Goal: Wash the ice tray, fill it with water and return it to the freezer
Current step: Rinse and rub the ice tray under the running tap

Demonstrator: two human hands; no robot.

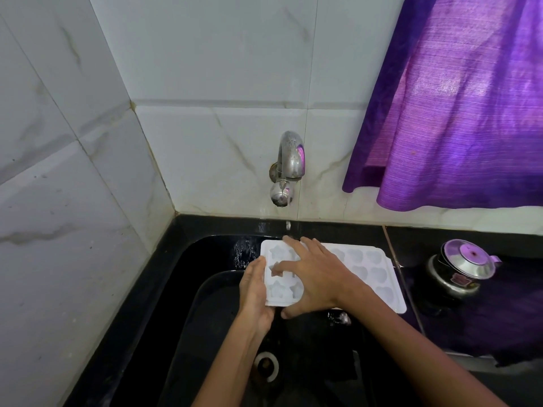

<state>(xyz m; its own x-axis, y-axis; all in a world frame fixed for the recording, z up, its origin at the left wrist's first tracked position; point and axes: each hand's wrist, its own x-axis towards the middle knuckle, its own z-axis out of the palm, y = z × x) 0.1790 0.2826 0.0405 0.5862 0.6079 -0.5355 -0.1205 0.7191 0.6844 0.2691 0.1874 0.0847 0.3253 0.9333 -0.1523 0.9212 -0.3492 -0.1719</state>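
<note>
The tray (364,271) is over the sink (182,289) under the running tap (289,163); left hand (255,292) grips its end, right hand (317,274) lies flat, rubbing the moulds: washing underway, filling and freezing remain

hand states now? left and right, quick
Left hand: holds the ice tray by its left edge, fingers curled round it.
Right hand: open, fingers spread flat on top of the tray.
</note>
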